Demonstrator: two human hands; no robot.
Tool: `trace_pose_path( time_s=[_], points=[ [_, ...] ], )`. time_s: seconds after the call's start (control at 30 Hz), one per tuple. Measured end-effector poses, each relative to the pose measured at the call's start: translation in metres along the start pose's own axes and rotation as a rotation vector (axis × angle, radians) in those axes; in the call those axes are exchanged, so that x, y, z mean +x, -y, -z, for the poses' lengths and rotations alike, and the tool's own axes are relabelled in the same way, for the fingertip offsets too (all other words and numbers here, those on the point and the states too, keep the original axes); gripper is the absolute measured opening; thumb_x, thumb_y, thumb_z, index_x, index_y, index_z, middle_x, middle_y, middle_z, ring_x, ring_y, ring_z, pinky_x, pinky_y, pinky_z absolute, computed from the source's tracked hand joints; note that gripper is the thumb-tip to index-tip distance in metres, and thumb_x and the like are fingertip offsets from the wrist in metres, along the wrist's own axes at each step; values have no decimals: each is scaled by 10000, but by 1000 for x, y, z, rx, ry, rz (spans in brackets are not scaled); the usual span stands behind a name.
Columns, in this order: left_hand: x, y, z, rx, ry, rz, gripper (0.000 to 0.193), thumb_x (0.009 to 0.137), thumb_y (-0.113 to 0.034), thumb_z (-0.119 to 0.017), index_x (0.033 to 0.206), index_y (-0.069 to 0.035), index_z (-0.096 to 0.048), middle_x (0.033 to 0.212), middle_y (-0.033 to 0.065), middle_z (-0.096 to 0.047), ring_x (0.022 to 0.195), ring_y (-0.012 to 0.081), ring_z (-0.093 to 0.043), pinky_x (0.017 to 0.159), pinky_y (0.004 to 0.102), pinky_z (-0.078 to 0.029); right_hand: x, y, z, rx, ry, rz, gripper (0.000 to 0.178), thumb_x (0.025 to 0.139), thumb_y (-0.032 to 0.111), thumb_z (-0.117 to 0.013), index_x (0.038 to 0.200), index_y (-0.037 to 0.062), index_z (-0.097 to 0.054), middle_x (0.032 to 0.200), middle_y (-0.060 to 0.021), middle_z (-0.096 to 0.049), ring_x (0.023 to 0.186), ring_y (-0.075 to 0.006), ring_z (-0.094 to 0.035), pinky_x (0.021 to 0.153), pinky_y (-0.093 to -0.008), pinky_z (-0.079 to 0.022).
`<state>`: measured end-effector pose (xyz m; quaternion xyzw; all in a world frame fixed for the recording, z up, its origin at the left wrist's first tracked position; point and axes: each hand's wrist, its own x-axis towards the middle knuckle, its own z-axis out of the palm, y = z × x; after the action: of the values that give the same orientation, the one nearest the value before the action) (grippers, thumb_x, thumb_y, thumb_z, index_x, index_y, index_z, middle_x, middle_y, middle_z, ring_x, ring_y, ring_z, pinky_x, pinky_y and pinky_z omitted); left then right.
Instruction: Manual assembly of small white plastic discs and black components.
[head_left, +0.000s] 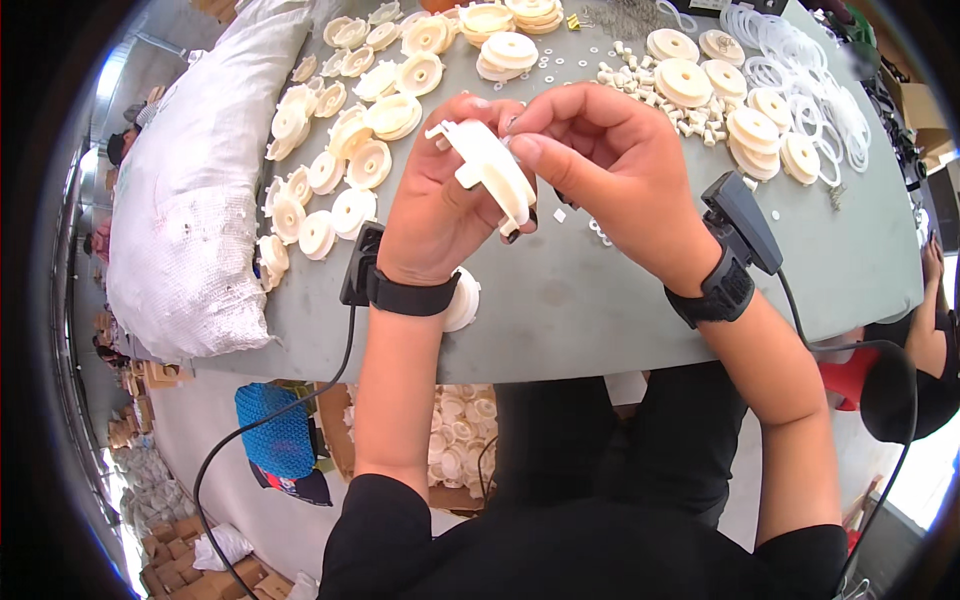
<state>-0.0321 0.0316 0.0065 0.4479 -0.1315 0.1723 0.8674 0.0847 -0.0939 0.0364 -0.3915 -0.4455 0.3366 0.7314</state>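
Above the grey table, my left hand (425, 215) grips a cream round plastic housing (490, 165), tilted on edge with small tabs along its rim. My right hand (630, 170) is closed in a pinch at the housing's far side, thumb and index finger together. A tiny dark bit shows by those fingertips, too small to name. One cream disc (462, 302) lies on the table beside my left wrist, partly hidden by it. Small white washers (597, 232) are scattered beneath my right hand.
Rows of cream housings (368, 163) cover the table's left, beside a bulky white sack (185, 190). Beyond my right hand lie small cream pegs (650, 88), cream pulleys (684, 83) and clear plastic rings (790, 60). A carton of cream parts (462, 435) stands below the table edge.
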Motion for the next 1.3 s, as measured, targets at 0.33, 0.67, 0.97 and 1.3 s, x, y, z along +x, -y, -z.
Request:
trace_pose_path(
  time_s=[0.33, 0.67, 0.97, 1.3],
  points=[
    [1, -1, -4, 36, -23, -56, 400, 824, -158, -628, 1185, -153, -455, 1032, 74, -459, 809, 223, -601, 600, 335, -570, 0, 4, -1, -82, 57, 12, 121, 849, 38, -566, 934, -47, -577, 734, -41, -605, 605, -69, -569, 549, -218, -492],
    [1, -1, -4, 20, 39, -90, 327, 847, -61, -546, 1149, -166, -477, 954, 71, -443, 779, 230, -593, 574, 372, -587, -8, 5, -7, -155, 131, 50, 72, 869, 41, -525, 932, 10, -514, 781, -19, -539, 651, -66, -516, 574, -204, -425],
    [-2, -1, 3, -42, 67, -133, 273, 882, -135, -515, 1146, -201, -493, 972, 97, -426, 763, 258, -592, 579, 385, -594, -12, -7, -8, -440, 80, 189, 75, 836, 32, -557, 897, 15, -517, 792, -87, -591, 681, -144, -599, 607, -257, -476],
    [0, -4, 2, 35, 60, -57, 388, 845, -94, -583, 1211, -158, -471, 1193, 184, -489, 944, 261, -588, 760, 408, -535, -6, -15, 14, -142, -70, 131, 118, 829, 106, -590, 912, 44, -534, 695, 8, -558, 610, -39, -540, 535, -188, -415]
  ],
)
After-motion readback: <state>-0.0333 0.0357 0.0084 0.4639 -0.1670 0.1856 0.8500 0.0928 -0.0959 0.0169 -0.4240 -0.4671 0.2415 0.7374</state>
